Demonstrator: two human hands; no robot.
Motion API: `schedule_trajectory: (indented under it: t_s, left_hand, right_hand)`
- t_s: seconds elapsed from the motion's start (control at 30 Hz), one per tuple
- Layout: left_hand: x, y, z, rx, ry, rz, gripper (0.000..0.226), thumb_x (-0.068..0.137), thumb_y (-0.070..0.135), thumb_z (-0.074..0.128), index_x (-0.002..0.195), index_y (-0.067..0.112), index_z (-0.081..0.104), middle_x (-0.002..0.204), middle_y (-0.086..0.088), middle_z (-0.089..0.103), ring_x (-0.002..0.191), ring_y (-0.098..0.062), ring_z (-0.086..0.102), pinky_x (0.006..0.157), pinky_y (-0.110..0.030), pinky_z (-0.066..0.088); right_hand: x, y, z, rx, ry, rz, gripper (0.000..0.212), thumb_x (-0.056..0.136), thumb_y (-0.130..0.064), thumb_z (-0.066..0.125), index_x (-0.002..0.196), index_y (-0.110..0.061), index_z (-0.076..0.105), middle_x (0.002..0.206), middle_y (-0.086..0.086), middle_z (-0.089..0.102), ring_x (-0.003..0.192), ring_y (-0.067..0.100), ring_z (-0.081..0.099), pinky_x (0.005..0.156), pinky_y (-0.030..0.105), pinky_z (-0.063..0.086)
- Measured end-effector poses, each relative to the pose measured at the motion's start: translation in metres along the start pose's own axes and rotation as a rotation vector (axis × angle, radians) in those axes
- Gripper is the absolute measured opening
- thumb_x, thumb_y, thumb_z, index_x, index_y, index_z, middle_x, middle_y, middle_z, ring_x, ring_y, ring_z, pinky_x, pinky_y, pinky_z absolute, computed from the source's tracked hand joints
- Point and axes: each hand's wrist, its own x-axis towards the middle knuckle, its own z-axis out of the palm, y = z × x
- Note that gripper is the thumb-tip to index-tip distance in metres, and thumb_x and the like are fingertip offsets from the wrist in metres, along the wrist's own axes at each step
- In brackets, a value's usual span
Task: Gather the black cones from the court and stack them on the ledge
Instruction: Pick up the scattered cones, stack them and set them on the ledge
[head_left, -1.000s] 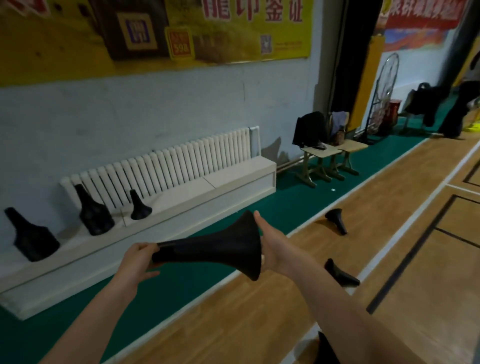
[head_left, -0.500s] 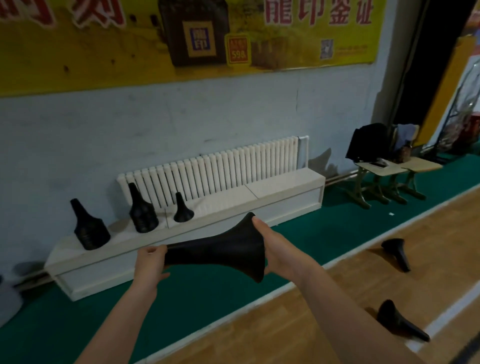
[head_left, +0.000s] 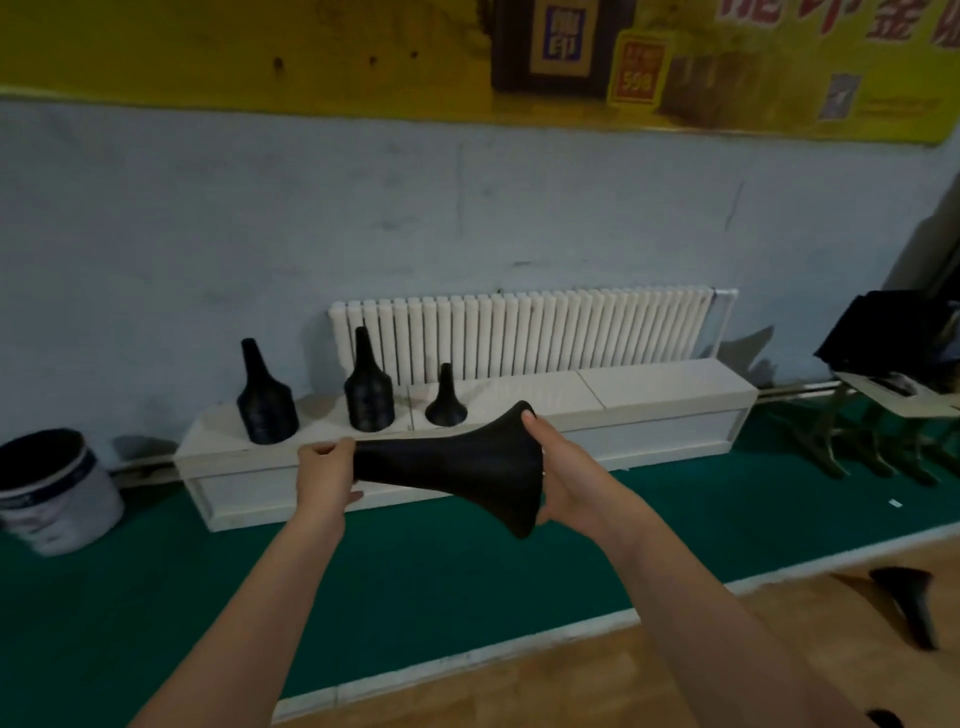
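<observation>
Both hands hold cone (head_left: 457, 460) sideways: left hand (head_left: 324, 470) grips narrow tip, right hand (head_left: 563, 467) curls round wide rim. Second cone (head_left: 906, 597) lies on court, right. Beyond, ledge cones (head_left: 368, 400) upright on ledge (head_left: 571, 395). Yellow banner (head_left: 311, 47) above reads "598".

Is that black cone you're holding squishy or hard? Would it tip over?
Probably bendy: its rim looks warped where the right hand grips the black cone. Likely light: the left hand holds only its tip. Wide base, so probably steady upright.
</observation>
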Motion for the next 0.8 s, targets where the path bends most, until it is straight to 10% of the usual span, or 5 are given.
schedule_trajectory:
  t_s: [0.8]
  left_hand:
    - [0.257,0.052,0.063,0.051,0.107,-0.044,0.031,0.095,0.021,0.050,0.122,0.007,0.046,0.115,-0.016,0.054,0.095,-0.029,0.058,0.077,-0.040,0.050]
  right_hand:
    - [0.301,-0.096,0.049,0.013,-0.083,0.113,0.060,0.092,-0.044,0.057,0.147,-0.035,0.033,0.147,0.010,0.042,0.132,0.038,0.040,0.100,0.071,0.028]
